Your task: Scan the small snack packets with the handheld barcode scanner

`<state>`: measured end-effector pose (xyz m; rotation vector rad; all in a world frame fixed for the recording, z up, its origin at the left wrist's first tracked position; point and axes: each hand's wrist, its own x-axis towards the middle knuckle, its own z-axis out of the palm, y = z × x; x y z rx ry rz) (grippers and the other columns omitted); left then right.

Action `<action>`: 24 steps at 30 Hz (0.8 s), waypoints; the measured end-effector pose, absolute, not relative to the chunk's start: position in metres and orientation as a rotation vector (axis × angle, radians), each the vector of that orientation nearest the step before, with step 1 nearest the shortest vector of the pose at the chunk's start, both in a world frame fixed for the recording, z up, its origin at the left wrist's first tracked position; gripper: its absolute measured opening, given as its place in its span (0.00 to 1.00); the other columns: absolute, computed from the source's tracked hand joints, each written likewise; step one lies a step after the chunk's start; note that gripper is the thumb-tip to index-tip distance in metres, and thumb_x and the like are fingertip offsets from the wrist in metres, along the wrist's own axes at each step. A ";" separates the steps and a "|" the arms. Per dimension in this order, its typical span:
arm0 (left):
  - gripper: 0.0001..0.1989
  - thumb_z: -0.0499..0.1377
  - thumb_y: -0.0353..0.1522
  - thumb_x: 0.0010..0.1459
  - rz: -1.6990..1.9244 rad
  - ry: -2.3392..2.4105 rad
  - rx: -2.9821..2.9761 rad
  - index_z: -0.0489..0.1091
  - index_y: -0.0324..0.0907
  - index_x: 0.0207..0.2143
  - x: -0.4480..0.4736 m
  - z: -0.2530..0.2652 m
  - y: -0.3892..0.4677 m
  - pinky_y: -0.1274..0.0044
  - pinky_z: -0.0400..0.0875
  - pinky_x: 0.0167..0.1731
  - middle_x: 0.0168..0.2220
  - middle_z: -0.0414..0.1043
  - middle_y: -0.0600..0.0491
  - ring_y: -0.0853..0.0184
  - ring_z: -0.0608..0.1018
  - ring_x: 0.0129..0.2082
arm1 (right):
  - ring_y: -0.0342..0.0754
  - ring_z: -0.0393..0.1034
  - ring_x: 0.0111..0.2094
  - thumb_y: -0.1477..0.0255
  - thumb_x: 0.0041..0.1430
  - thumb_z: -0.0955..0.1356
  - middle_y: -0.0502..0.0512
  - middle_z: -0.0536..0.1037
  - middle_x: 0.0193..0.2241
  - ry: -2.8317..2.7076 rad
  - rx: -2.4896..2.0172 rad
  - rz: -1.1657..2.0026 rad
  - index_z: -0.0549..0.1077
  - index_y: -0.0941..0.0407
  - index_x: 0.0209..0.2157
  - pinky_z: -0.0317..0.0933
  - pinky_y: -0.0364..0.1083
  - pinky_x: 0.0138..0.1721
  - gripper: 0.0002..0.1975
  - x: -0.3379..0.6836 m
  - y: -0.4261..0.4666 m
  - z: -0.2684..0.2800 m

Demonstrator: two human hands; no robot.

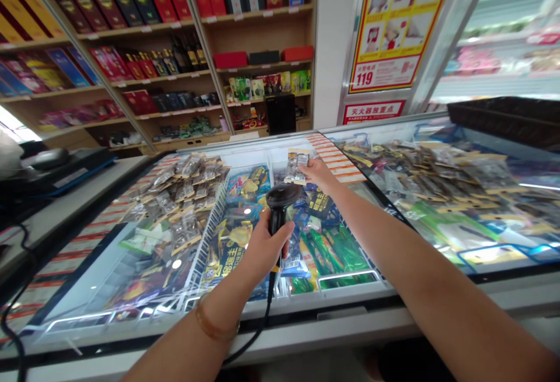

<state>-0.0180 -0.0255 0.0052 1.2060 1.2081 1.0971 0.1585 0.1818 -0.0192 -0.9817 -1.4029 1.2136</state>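
A black handheld barcode scanner (283, 196) stands upright in my left hand (265, 248), whose fingers wrap round its handle. Its cable runs down past my wrist and over the freezer's front edge. Just beyond the scanner head, my right hand (315, 172) pinches a small clear packet with a tan strip (296, 166). The packet is held up above the glass, and its print is too small to read. Similar small packets lie in a pile (192, 181) on the glass at the left. More of them are heaped (441, 166) on the right.
Under the glass lid, the chest freezer (306, 318) holds blue and green bags in white wire baskets. A black tray (503, 116) rests at the far right. Dark equipment (65, 169) sits on the left counter. Shelves (258, 14) of boxes and bottles stand behind.
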 end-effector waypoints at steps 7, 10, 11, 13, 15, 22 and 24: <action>0.21 0.66 0.46 0.52 1.053 1.216 1.292 0.62 0.45 0.40 -0.017 0.005 -0.028 0.80 0.59 0.17 0.15 0.63 0.64 0.73 0.65 0.13 | 0.50 0.79 0.36 0.61 0.53 0.74 0.54 0.82 0.35 -1.290 -0.967 1.319 0.74 0.56 0.39 0.72 0.48 0.39 0.16 0.157 0.176 -0.012; 0.21 0.65 0.45 0.52 1.037 1.224 1.313 0.63 0.45 0.40 -0.017 0.005 -0.028 0.80 0.58 0.17 0.15 0.62 0.64 0.72 0.65 0.13 | 0.51 0.79 0.37 0.59 0.52 0.75 0.54 0.82 0.35 -1.301 -0.963 1.323 0.74 0.55 0.39 0.72 0.48 0.39 0.17 0.157 0.175 -0.013; 0.21 0.65 0.45 0.52 1.033 1.225 1.317 0.63 0.45 0.40 -0.017 0.005 -0.028 0.80 0.58 0.17 0.15 0.62 0.64 0.72 0.65 0.13 | 0.51 0.79 0.38 0.59 0.52 0.75 0.54 0.82 0.35 -1.304 -0.962 1.324 0.74 0.55 0.38 0.72 0.48 0.40 0.18 0.157 0.175 -0.013; 0.20 0.65 0.45 0.52 1.032 1.224 1.318 0.63 0.44 0.40 -0.016 0.007 -0.029 0.80 0.58 0.17 0.14 0.61 0.64 0.72 0.65 0.13 | 0.52 0.79 0.38 0.58 0.52 0.75 0.54 0.82 0.35 -1.310 -0.959 1.328 0.74 0.55 0.38 0.72 0.48 0.40 0.18 0.157 0.176 -0.013; 0.20 0.65 0.44 0.51 1.031 1.219 1.317 0.63 0.44 0.40 -0.015 0.009 -0.029 0.80 0.58 0.17 0.14 0.60 0.64 0.73 0.64 0.13 | 0.52 0.79 0.38 0.59 0.51 0.75 0.55 0.82 0.35 -1.315 -0.944 1.331 0.74 0.55 0.38 0.72 0.49 0.40 0.18 0.157 0.176 -0.014; 0.22 0.67 0.44 0.50 1.026 1.230 1.309 0.65 0.44 0.42 -0.016 0.007 -0.030 0.80 0.58 0.17 0.14 0.61 0.64 0.72 0.65 0.13 | 0.51 0.78 0.36 0.60 0.53 0.74 0.53 0.82 0.33 -1.336 -0.953 1.311 0.75 0.55 0.38 0.72 0.49 0.39 0.16 0.156 0.179 -0.017; 0.21 0.66 0.43 0.52 1.030 1.233 1.328 0.65 0.45 0.42 -0.017 0.006 -0.030 0.80 0.58 0.16 0.14 0.61 0.64 0.72 0.65 0.13 | 0.50 0.78 0.35 0.59 0.54 0.73 0.53 0.82 0.32 -1.374 -0.976 1.265 0.75 0.55 0.39 0.72 0.48 0.37 0.16 0.157 0.183 -0.020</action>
